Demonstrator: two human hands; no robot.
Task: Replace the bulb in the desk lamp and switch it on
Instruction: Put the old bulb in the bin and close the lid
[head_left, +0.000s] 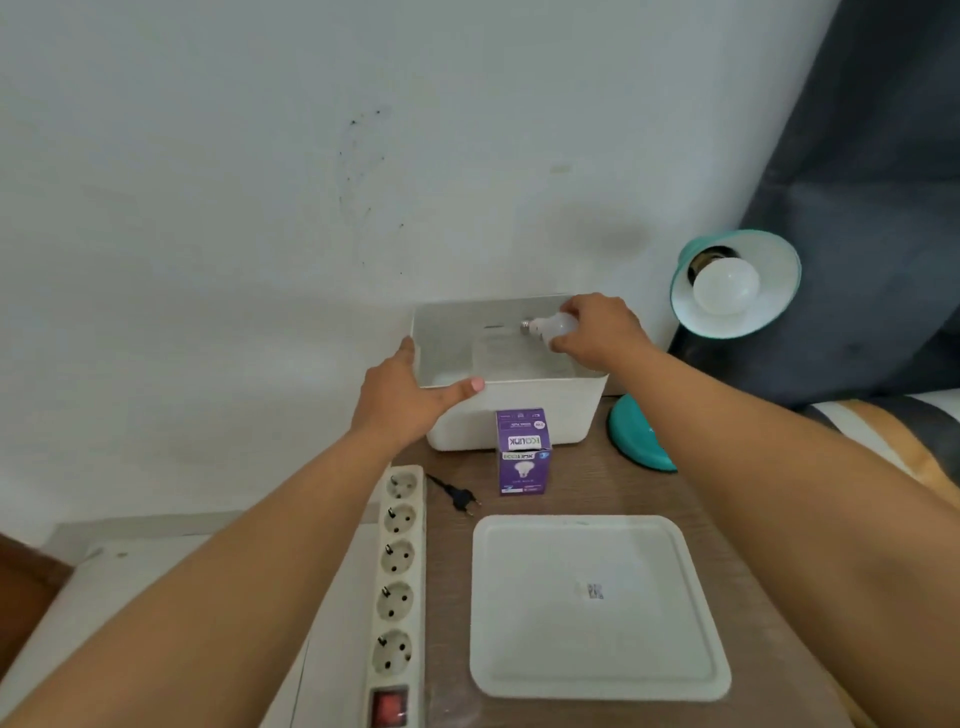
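Against the white wall, a bulb (553, 329) is clasped by the right hand (597, 332), screw base pointing left, over the bin (514, 415) steadied by the left hand (410, 395), fingers spread on its rim.

There are 2 bulbs: 1 bulb in the lamp shade (725, 287) and 1 held bulb (557, 327) over the bin. There are 2 hands, the left hand (410, 397) and the right hand (602, 332). The tabletop (587, 488) carries 1 white bin (519, 415), 1 white lid (597, 608), 1 purple bulb box (523, 452), 1 black plug (460, 498) and 1 teal lamp (737, 283). 1 power strip (397, 577) shows 5 sockets and 1 red switch (389, 706).
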